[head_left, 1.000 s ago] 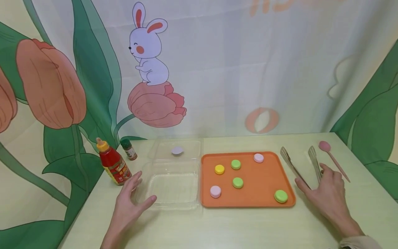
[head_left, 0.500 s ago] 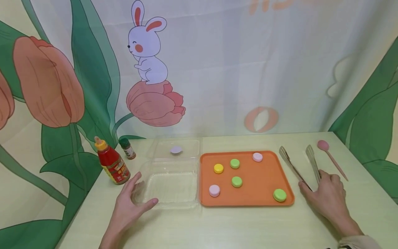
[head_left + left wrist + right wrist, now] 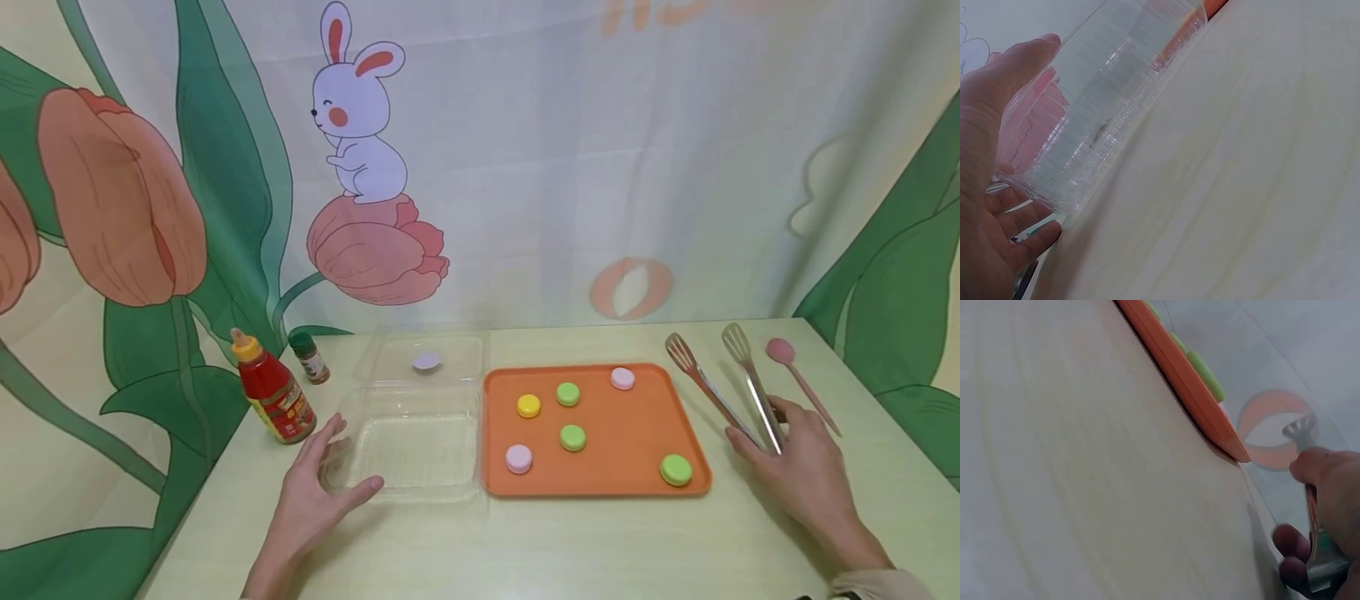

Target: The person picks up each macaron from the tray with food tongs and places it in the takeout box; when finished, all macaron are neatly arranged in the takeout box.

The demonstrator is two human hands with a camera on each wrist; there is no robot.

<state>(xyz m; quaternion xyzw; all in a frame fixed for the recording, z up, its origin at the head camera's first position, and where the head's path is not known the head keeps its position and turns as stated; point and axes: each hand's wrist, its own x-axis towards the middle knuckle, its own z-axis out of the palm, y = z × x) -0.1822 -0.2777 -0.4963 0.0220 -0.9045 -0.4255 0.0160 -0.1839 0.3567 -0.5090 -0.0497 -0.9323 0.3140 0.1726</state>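
At the right, my right hand (image 3: 806, 475) grips a pair of metal tongs (image 3: 760, 400), whose two slotted ends point toward the back, spread apart. The right wrist view shows thumb and curled fingers around the tongs' handle. My left hand (image 3: 311, 492) is spread around the left end of a clear plastic box (image 3: 1104, 112), thumb along its front side and fingers at the left. The box's lid lies folded back behind it. Between the hands is an orange tray (image 3: 622, 433) bearing pink macarons (image 3: 518, 458), a yellow macaron (image 3: 528, 406) and several green macarons (image 3: 572, 437).
A red squeeze bottle (image 3: 277, 396) with a yellow cap and a small green-capped jar (image 3: 309, 358) stand at the left. A small white piece (image 3: 427, 361) lies at the lid. Right of the tongs is a pink spoon (image 3: 782, 351). A printed curtain hangs behind the table.
My right hand has closed round the tongs; they have turned so their slotted faces show, and their ends have shifted up and left. My left hand has stayed beside the box.
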